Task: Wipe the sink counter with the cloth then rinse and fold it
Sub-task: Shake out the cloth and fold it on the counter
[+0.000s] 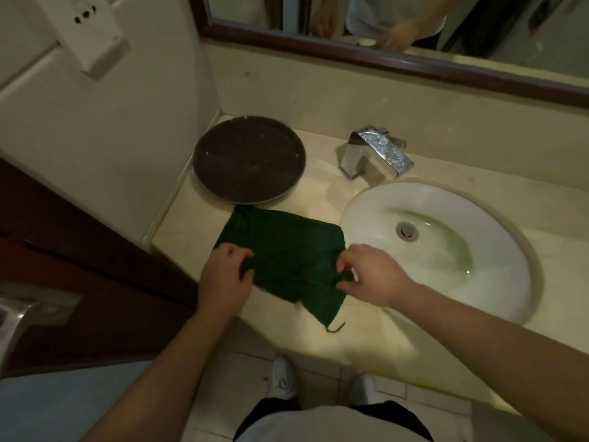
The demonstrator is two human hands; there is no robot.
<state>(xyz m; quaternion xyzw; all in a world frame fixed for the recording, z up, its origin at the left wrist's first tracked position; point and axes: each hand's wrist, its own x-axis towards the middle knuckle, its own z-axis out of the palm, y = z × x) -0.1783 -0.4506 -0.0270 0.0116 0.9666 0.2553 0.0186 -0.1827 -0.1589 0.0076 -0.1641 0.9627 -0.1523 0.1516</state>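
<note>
A dark green cloth [287, 250] lies spread on the cream sink counter [191, 224], left of the white basin [446, 250]. My left hand [224, 275] pinches the cloth's near left edge. My right hand [369, 275] pinches its near right edge, beside the basin rim. The near part of the cloth is bunched and lifted between both hands, and one corner with a loose thread hangs toward the counter's front edge. The far part lies flat.
A round dark brown tray [248, 159] sits at the back left corner, touching the cloth's far edge. A chrome faucet [373, 153] stands behind the basin. A framed mirror [382, 33] hangs above. A wall and a dark wooden door [79, 266] close in the left side.
</note>
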